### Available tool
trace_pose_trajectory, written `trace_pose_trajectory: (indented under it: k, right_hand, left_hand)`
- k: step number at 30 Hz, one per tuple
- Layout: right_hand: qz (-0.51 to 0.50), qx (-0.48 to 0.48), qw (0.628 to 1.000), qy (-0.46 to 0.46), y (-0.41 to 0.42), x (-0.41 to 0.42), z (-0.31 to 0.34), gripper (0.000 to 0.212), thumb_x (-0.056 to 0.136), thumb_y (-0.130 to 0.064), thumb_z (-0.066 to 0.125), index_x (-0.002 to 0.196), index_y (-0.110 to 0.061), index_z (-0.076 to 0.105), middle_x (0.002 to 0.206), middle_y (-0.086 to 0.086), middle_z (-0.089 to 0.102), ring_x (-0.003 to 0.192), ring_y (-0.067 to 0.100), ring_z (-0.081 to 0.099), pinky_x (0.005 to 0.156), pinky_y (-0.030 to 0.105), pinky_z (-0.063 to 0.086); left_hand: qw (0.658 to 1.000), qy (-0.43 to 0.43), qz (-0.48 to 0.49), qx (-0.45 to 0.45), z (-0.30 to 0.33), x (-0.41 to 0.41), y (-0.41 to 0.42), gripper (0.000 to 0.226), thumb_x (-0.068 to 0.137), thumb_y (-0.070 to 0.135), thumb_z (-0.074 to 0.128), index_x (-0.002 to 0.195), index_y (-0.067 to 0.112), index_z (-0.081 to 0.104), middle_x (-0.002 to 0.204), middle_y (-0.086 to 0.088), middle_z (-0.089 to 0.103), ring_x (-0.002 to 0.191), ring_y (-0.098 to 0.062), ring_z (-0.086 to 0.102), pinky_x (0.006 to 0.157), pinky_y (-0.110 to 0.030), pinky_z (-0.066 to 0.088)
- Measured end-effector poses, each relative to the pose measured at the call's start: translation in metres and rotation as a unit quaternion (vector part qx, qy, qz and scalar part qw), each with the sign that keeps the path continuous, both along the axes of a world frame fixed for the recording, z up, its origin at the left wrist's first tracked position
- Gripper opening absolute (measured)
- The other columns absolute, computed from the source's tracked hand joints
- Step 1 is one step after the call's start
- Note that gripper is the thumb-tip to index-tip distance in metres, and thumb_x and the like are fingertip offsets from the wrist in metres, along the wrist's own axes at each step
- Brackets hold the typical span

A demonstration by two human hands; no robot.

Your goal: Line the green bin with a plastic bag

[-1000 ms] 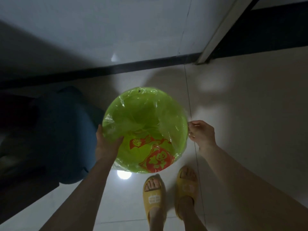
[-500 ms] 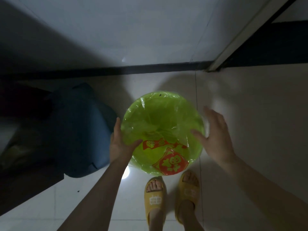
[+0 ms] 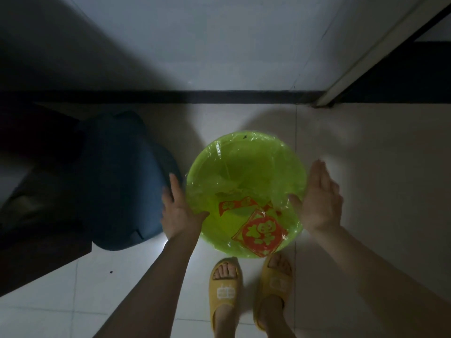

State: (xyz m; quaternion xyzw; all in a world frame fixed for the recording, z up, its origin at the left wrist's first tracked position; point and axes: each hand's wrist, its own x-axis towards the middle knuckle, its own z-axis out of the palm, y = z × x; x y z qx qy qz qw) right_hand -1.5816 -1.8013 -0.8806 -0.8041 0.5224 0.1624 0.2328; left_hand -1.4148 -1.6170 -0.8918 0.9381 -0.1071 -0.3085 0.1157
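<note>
The round green bin (image 3: 246, 152) is seen from above, just ahead of my feet. A thin clear plastic bag with a red print (image 3: 261, 231) lies inside it and wraps over the rim. My left hand (image 3: 179, 213) presses against the bin's left side, thumb hooked over the rim onto the bag. At the bin's right side, my right hand (image 3: 321, 201) is spread flat with straight fingers; its thumb touches the rim and it holds nothing.
A dark blue bag-like bundle (image 3: 122, 181) sits on the floor against the bin's left. A white wall with a black skirting (image 3: 219, 96) runs behind. A door frame (image 3: 366, 57) rises at the right. My feet in yellow slippers (image 3: 225, 289) stand on pale tiles.
My right hand has let go of its pinch on the bag's edge and opened flat beside the rim. My left hand stayed on the left rim, fingers now straighter.
</note>
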Motion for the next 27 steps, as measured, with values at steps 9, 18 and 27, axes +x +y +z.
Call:
trace_pose_trajectory:
  k: [9,18,27]
  right_hand:
    - [0.386,-0.035,0.903,0.184,0.027,0.019,-0.014,0.104,0.079,-0.052,0.062,0.147,-0.007,-0.003,0.157,0.020,-0.010,0.143,0.041,-0.011,0.116,0.053,-0.004]
    - [0.397,-0.057,0.878,0.259,0.023,0.018,-0.031,0.117,0.070,-0.070,0.058,0.147,-0.012,-0.009,0.156,0.021,-0.013,0.141,0.044,-0.016,0.114,0.053,-0.013]
    - [0.346,0.004,0.934,0.093,0.021,0.026,0.043,0.082,0.088,-0.058,0.041,0.148,-0.023,-0.002,0.160,0.010,-0.004,0.146,0.034,-0.007,0.117,0.053,-0.002]
  left_hand:
    - [0.848,-0.095,-0.487,0.187,-0.018,-0.014,-0.015,0.113,0.064,0.078,0.052,0.143,0.036,-0.017,0.148,-0.011,-0.032,0.136,-0.033,-0.031,0.102,-0.056,-0.025]
    - [0.830,-0.110,-0.491,0.242,-0.022,-0.011,-0.019,0.114,0.060,0.086,0.043,0.144,0.035,-0.015,0.154,-0.016,-0.026,0.139,-0.037,-0.028,0.103,-0.060,-0.025]
    - [0.870,-0.115,-0.467,0.112,0.059,-0.020,-0.037,0.091,0.077,0.068,0.046,0.146,0.036,-0.005,0.158,-0.008,-0.016,0.145,-0.033,-0.012,0.105,-0.057,-0.024]
